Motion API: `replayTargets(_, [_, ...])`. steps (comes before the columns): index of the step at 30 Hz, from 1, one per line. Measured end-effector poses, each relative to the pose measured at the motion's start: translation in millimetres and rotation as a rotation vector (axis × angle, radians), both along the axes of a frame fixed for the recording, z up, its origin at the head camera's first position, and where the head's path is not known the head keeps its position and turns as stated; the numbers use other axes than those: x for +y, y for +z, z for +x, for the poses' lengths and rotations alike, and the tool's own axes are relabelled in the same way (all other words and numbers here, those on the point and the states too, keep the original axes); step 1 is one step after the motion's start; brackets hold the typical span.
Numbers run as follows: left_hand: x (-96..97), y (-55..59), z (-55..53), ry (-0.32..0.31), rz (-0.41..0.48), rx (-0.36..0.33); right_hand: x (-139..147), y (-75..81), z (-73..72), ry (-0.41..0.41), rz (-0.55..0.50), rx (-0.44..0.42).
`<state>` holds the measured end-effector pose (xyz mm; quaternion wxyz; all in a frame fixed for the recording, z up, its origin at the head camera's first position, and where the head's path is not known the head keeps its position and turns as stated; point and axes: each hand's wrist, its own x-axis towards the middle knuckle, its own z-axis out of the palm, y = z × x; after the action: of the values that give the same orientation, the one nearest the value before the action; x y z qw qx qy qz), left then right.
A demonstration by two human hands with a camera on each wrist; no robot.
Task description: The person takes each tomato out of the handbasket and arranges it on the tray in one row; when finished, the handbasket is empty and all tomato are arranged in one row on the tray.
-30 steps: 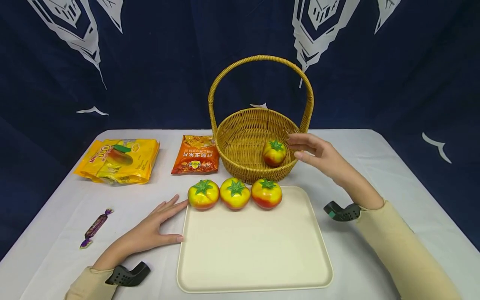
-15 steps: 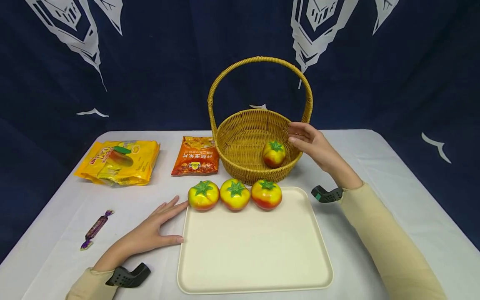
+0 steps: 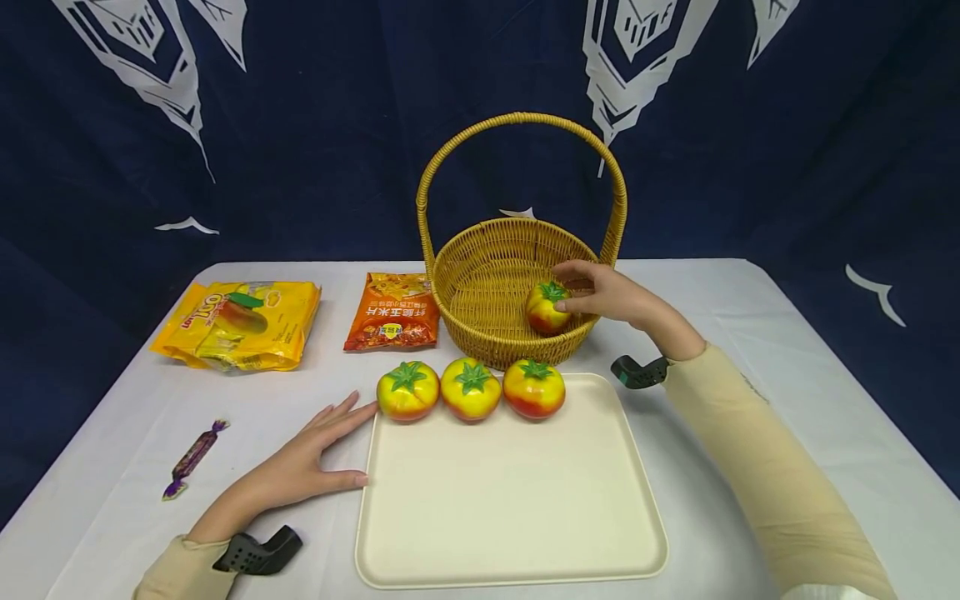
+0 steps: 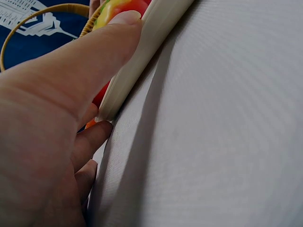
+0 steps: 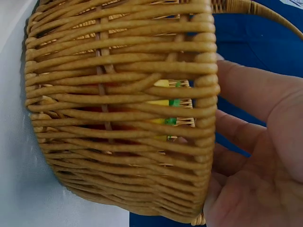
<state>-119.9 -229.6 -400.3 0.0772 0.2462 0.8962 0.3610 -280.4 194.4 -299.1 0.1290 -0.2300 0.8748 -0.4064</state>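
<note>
In the head view, a yellow-and-red tomato [image 3: 545, 315] with a green leafy top lies inside the wicker basket [image 3: 480, 333]. My right hand [image 3: 611, 293] reaches over the basket's right rim, its thumb tip overlapping the tomato and its fingers curving above it. In the right wrist view the basket weave [image 5: 142, 113] hides most of the tomato and the fingertips. My left hand [image 3: 300, 467] rests spread on the table, thumb at the left edge of the cream tray [image 3: 510, 500], index fingertip beside the leftmost tomato [image 3: 407, 392].
Two more tomatoes, a middle one [image 3: 471, 390] and a right one [image 3: 534, 389], complete a row along the tray's far edge. An orange snack bag [image 3: 393, 312] stands left of the basket. Farther left are a yellow snack package [image 3: 238, 325] and a purple wrapped candy [image 3: 193, 460].
My right hand has moved left over the basket's rim, from beside it to the tomato inside. My left hand and the tomatoes have stayed where they were.
</note>
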Motion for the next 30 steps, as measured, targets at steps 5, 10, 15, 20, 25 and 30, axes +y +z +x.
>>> replayTargets(5, [0.3,0.4,-0.6,0.003,0.000,-0.005,-5.7,-3.0,-3.3,0.009,0.043,0.058])
replayTargets(10, [1.2,1.2,0.6,0.016,0.003,-0.013,-12.7,-6.7,-7.4,0.010,0.072,0.118])
replayTargets(15, [1.9,1.7,0.7,0.019,-0.002,-0.018,-20.0,-10.3,-10.0,0.019,0.157,0.193])
replayTargets(20, [2.1,2.7,0.4,0.015,-0.001,-0.015,-25.3,-10.9,-11.9,0.055,0.264,0.223])
replayTargets(25, [2.2,3.3,0.4,0.013,0.000,-0.014,-27.7,-9.6,-15.7,0.112,0.293,0.184])
replayTargets(30, [2.1,3.2,0.9,0.009,0.001,-0.013,-28.9,-9.2,-20.5,0.168,0.279,0.077])
